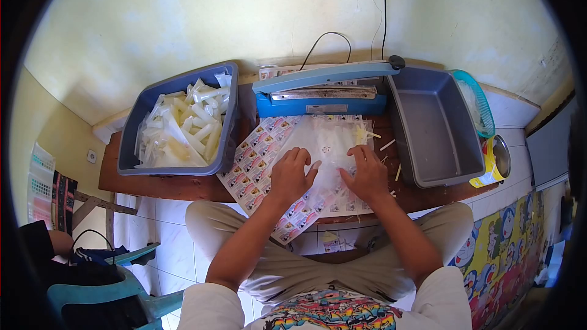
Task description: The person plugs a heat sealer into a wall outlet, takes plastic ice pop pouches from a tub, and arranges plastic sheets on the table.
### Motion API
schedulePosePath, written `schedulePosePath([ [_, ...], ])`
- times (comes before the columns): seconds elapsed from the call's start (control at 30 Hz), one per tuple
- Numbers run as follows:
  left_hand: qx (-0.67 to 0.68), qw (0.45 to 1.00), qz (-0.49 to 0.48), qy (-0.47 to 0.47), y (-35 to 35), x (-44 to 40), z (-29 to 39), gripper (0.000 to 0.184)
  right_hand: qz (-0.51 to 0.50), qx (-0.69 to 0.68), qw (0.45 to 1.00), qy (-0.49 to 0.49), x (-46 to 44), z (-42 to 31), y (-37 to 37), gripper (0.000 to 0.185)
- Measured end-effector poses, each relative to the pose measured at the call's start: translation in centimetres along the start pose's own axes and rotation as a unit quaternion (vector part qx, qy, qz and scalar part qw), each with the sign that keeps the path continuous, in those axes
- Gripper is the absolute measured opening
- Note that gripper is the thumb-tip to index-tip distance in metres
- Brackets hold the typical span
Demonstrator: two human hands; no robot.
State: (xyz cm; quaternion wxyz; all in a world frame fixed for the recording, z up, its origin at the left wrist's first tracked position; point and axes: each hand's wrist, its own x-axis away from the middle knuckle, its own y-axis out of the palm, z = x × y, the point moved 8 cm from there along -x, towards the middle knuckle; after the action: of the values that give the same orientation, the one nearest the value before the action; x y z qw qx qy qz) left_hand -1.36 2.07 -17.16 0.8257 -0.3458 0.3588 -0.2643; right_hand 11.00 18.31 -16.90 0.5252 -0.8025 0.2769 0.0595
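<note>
Clear plastic (330, 132), marked with one small round print, laid flat over patterned paper (252, 154) on the wooden counter (177, 187), between and beneath two hands. Left hand (292, 173): fingers bent, thumb parted from them, nothing visibly pinched. Right hand (368, 174): fingers loosely curled and slightly apart, thumb pointing inward, likewise nothing visibly pinched; hard to tell whether touching the plastic or just above it. Just right of the plastic, several pale strips (387, 145), too small and scattered for a sure count. Beyond the plastic, one blue sealer (319, 105), its single lever raised, black knob (397, 62) at the right end. To the left, one bin (230, 140) heaped with pale filled tubes (195, 125), too overlapped to count. To the right, one grey bin (431, 128), then one turquoise basket (489, 119) and one yellow can (491, 168) beside it.
</note>
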Motion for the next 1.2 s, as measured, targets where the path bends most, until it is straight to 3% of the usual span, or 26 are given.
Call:
schedulePosePath([
  [0.2,-0.021,0.999,-0.024,0.019,0.9,0.3,0.0,0.019,0.006,-0.089,0.995,0.045,-0.3,3.6,0.9,0.035],
  [0.33,-0.042,0.997,-0.063,0.009,1.7,0.7,-0.5,0.017,-0.018,-0.12,0.992,0.023,-0.6,4.2,0.7,0.037],
  [0.4,-0.059,0.995,-0.082,-0.004,2.0,0.9,-0.9,0.021,-0.025,-0.157,0.987,-0.029,-0.7,3.4,0.3,0.044],
  [0.57,-0.075,0.991,-0.114,0.002,2.4,1.3,-1.4,0.045,-0.078,-0.169,0.981,-0.044,-0.8,2.5,-0.8,0.053],
  [0.8,-0.006,0.989,-0.143,0.019,0.2,1.3,0.3,0.048,-0.107,-0.165,0.98,-0.022,-1.0,2.9,-2.0,0.053],
  [0.97,0.08,0.993,-0.017,0.087,-1.8,-0.3,2.2,0.033,-0.078,-0.194,0.978,-0.023,-1.7,2.0,-2.9,0.053],
  [1.2,0.103,0.985,0.13,0.047,-5.4,-2.6,1.0,0.023,-0.05,-0.277,0.959,-0.026,-4.3,-2.9,-3.2,0.041],
])
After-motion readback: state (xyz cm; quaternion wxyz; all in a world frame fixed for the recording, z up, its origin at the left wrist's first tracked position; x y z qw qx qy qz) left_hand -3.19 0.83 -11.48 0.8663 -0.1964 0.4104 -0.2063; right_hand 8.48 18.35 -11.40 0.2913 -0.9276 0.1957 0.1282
